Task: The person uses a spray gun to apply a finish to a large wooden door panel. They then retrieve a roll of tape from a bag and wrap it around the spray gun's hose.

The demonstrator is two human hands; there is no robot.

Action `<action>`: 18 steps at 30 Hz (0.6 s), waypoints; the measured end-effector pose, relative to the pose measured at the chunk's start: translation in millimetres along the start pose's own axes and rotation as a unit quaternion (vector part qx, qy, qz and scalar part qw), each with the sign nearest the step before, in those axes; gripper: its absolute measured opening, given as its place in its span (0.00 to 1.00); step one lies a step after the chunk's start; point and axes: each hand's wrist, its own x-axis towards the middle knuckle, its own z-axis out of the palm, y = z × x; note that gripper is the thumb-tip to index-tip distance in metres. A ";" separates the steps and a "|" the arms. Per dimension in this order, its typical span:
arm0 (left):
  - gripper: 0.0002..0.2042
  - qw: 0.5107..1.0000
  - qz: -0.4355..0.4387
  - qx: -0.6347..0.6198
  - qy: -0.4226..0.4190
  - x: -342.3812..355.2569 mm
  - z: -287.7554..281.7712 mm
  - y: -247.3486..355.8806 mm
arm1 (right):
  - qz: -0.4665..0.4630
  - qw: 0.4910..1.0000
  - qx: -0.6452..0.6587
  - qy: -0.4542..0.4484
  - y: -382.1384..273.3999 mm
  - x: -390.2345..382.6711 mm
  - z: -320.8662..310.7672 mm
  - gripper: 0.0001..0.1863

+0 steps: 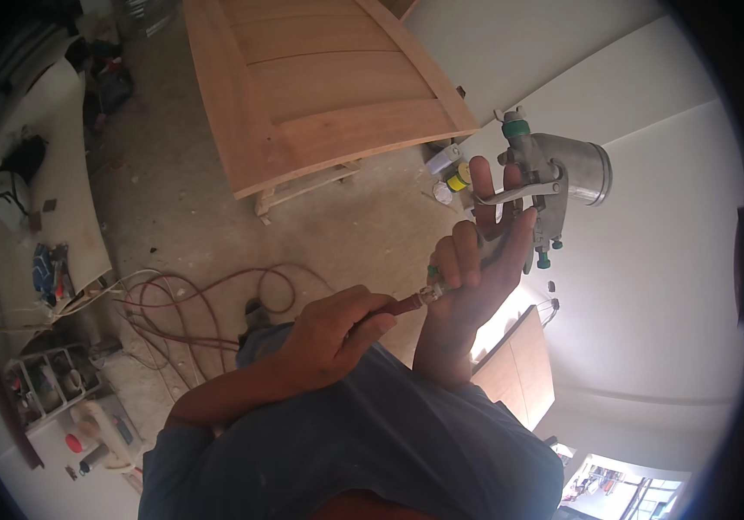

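My right hand (489, 251) grips a metal spray gun (536, 186) with green knobs and a silver cup (588, 173); some fingers curl round its handle, others rise beside the trigger. My left hand (333, 329) is closed on the dark red hose (402, 303), just behind a metal coupling (431, 293) at the bottom of the gun's handle. Whether the coupling is fully joined to the gun I cannot tell.
A wooden door panel (329, 78) lies on a wooden stand (264, 204) ahead. Red hoses (164, 286) loop on the floor at left, near a cluttered board (60, 199) and caddy (51, 381). Another panel (524, 364) leans at the right. Cans (459, 182) sit beyond the gun.
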 end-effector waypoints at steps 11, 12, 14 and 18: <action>0.11 0.999 -0.025 0.022 0.010 1.9 0.0 -3.9 | 0.024 0.962 -0.242 0.121 16.1 14.3 12.4 0.30; 0.11 0.999 -0.023 0.022 0.014 1.8 0.0 -4.6 | 0.030 0.961 -0.244 0.124 18.3 17.5 7.7 0.29; 0.11 0.999 -0.042 0.024 0.018 5.5 -1.2 -4.3 | 0.041 0.960 -0.247 0.128 22.4 23.1 -8.8 0.26; 0.12 0.998 -0.056 0.010 0.031 7.4 5.5 -13.4 | 0.078 0.964 -0.225 0.120 24.8 22.8 -19.3 0.25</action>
